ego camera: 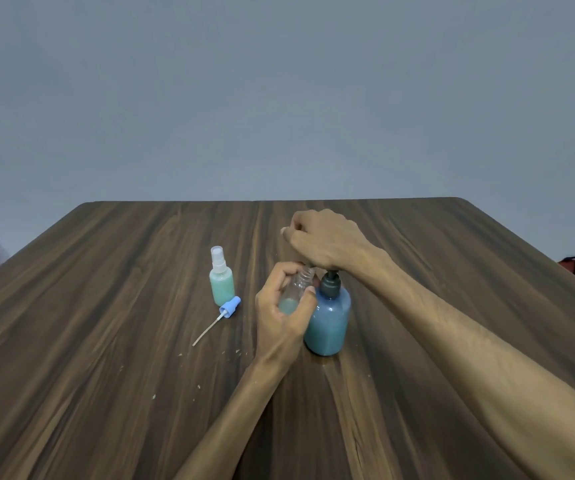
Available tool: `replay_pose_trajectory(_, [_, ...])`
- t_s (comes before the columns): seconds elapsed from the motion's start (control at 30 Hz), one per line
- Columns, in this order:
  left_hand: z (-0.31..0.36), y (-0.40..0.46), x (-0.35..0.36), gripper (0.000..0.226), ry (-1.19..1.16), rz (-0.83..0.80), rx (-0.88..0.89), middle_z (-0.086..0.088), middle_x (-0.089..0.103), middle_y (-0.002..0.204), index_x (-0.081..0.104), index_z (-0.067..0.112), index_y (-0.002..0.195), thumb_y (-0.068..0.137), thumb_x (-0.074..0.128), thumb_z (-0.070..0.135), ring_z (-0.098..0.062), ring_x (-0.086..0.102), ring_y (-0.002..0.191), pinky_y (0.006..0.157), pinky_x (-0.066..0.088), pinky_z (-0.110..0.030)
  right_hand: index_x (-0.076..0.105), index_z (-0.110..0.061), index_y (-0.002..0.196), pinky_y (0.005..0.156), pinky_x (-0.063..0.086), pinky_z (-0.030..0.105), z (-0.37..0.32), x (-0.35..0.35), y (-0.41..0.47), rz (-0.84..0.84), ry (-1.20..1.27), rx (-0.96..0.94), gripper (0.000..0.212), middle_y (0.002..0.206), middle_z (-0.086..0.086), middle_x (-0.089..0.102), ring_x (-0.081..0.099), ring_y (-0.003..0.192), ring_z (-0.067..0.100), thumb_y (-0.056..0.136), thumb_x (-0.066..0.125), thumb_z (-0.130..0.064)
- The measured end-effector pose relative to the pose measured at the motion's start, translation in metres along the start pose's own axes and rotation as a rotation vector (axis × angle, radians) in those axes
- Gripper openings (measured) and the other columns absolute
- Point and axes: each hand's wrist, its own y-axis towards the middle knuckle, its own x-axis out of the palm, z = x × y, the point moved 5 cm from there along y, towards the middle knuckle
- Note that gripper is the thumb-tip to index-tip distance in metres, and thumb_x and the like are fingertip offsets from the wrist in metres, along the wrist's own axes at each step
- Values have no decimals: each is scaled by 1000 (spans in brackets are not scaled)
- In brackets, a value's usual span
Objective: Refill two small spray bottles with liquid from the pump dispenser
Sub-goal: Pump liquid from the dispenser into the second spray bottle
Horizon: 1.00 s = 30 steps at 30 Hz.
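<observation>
Hands: left hand (284, 315) grips the open spray bottle (296, 292), neck tilted toward the spout; right hand (324, 237), fingers curled, presses the pump dispenser (327, 320) head. Filled bottle (222, 282) stands left on the counter (106, 341).

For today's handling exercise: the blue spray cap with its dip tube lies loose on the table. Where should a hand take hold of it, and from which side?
Pinch the blue spray cap by its stout collar, coming from above. It lies on its side on the table just in front of the capped spray bottle, and its thin tube, trailing toward the camera, looks too flimsy to grip.
</observation>
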Motion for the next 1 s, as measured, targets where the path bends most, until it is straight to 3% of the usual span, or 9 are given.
replay_pose_trajectory(0.43, [-1, -1, 1, 20, -28, -10, -24, 2, 65, 87, 61, 6, 98, 85, 60, 22, -5, 62, 85, 80, 49, -18, 66, -20, 96, 74, 40, 39, -1, 9, -3, -68, -28, 8, 33, 90, -1, 67, 61, 87, 25, 101, 43, -43])
replay_pose_trajectory(0.53, [0, 2, 1, 16, -15, -8, -6, 1, 65, 87, 62, 4, 98, 86, 62, 16, -7, 63, 84, 80, 50, -20, 65, -21, 95, 73, 38, 39, 2, 1, -1, 1, 15, 8, 33, 89, -3, 67, 61, 87, 24, 101, 43, -44])
replay_pose_trajectory(0.63, [-3, 2, 1, 13, -20, -24, -33, -3, 63, 86, 61, 4, 98, 87, 62, 12, -11, 61, 83, 78, 50, -25, 67, -20, 96, 75, 40, 39, 1, 10, -2, -56, -18, 18, 35, 93, 0, 68, 61, 90, 27, 101, 42, -44])
replay_pose_trajectory(0.8, [0, 2, 1, 12, 4, -2, -1, 4, 65, 85, 62, 4, 97, 86, 61, -1, -6, 63, 84, 80, 50, -20, 64, -22, 94, 72, 38, 38, 2, 2, 0, 14, 12, -2, 35, 88, -3, 66, 61, 86, 24, 103, 41, -46])
replay_pose_trajectory(0.9, [-2, 1, 1, 10, -12, -14, -25, 1, 64, 85, 61, 2, 96, 86, 61, 1, -6, 61, 83, 79, 50, -21, 66, -20, 95, 75, 38, 38, -1, 9, -2, -56, -40, 0, 35, 92, 0, 67, 60, 87, 26, 103, 42, -44])
replay_pose_trajectory(1.0, [-1, 0, -1, 11, -5, -2, -14, 3, 65, 85, 61, 4, 96, 86, 60, -1, -4, 62, 83, 79, 50, -18, 65, -22, 91, 72, 38, 38, 1, 6, -1, -14, -11, -2, 34, 87, -2, 67, 62, 85, 24, 102, 43, -45])
